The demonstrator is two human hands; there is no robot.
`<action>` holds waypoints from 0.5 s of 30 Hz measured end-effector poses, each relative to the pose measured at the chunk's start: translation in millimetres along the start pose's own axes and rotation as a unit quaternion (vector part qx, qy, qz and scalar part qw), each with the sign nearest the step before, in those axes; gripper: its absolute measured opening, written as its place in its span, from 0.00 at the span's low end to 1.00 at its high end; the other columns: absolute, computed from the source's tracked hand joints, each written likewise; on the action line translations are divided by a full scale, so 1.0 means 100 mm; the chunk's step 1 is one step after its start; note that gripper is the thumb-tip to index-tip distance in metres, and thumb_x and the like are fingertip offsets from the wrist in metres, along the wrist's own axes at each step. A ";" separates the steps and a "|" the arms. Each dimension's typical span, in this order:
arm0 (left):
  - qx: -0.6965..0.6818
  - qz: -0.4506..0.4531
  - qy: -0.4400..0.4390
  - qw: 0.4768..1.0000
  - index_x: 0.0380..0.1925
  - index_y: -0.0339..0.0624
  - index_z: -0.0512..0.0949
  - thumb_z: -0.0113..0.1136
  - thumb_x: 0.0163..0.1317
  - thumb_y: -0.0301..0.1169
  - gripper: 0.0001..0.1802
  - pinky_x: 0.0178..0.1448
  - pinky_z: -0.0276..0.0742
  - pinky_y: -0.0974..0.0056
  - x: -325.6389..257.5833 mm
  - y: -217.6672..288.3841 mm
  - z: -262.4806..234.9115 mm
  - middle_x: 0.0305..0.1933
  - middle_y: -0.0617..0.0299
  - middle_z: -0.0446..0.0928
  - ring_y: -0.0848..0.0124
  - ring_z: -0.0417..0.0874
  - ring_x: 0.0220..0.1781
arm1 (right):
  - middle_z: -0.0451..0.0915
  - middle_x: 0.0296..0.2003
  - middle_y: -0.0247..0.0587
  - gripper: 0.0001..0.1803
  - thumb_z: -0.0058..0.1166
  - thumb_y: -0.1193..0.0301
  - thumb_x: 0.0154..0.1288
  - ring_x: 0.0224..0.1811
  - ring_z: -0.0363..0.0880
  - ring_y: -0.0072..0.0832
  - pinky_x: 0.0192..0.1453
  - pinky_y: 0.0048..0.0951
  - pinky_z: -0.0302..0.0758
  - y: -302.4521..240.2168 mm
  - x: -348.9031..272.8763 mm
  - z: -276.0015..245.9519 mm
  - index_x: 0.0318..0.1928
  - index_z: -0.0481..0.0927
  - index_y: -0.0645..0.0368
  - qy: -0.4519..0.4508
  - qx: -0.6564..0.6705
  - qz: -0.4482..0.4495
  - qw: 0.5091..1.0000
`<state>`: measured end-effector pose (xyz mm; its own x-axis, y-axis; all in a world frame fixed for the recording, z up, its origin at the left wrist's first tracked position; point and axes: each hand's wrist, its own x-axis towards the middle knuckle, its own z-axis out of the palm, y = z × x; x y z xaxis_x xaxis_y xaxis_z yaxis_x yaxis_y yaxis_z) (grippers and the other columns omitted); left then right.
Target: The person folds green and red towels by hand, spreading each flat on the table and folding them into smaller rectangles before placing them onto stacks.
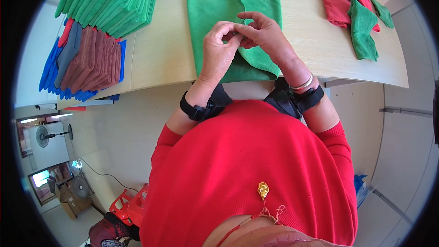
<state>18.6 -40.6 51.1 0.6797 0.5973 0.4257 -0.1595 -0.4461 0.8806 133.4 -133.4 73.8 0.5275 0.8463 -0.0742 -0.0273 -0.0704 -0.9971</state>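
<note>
A green cloth [206,11] lies on the table in front of me, its right part folded over toward the middle with the stitched edge showing. Above it, my left hand [218,48] and my right hand [267,36] meet at the fingertips. Thumb and forefinger of the left hand are pinched together. The right hand's fingers are also closed in a pinch against them, its forefinger curled above. Whatever sits between the fingertips, if anything, is too small to make out. Both wrists wear black straps, and the right one also has a bangle.
A tall stack of folded green cloths [107,4] stands at the far left of the pale table [160,50]. Nearer, brown folded cloths [91,59] lie with blue and grey ones. At the right are crumpled red cloths [336,9] and a loose green cloth [363,32].
</note>
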 end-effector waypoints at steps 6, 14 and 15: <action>-0.003 0.016 0.028 0.999 0.47 0.37 0.73 0.63 0.52 0.17 0.20 0.41 0.76 0.68 -0.08 0.00 -0.03 0.37 0.61 0.78 0.72 0.79 0.36 | 0.81 0.33 0.36 0.24 0.59 0.67 0.63 0.30 0.83 0.23 0.36 0.22 0.80 -0.05 0.06 -0.04 0.57 0.72 0.62 -0.024 -0.010 0.063 0.998; 0.283 0.138 0.038 0.948 0.49 0.38 0.71 0.64 0.46 0.18 0.27 0.45 0.75 0.58 -0.35 -0.14 -0.21 0.35 0.56 0.77 0.60 0.80 0.39 | 0.82 0.35 0.35 0.14 0.53 0.73 0.64 0.32 0.83 0.23 0.39 0.23 0.80 -0.09 0.19 -0.17 0.49 0.78 0.61 -0.080 0.038 0.034 0.996; 0.339 0.133 0.043 0.930 0.48 0.38 0.71 0.64 0.45 0.18 0.26 0.44 0.75 0.57 -0.43 -0.25 -0.27 0.35 0.56 0.77 0.58 0.80 0.39 | 0.82 0.36 0.35 0.12 0.52 0.74 0.65 0.33 0.83 0.23 0.40 0.23 0.80 -0.12 0.21 -0.21 0.48 0.79 0.61 -0.087 0.065 0.014 0.994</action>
<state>-26.0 -37.1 16.7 0.6159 0.4444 0.6506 0.1943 -0.8859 0.4212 162.4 -125.4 84.5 0.3696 0.9247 -0.0915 -0.1552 -0.0357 -0.9872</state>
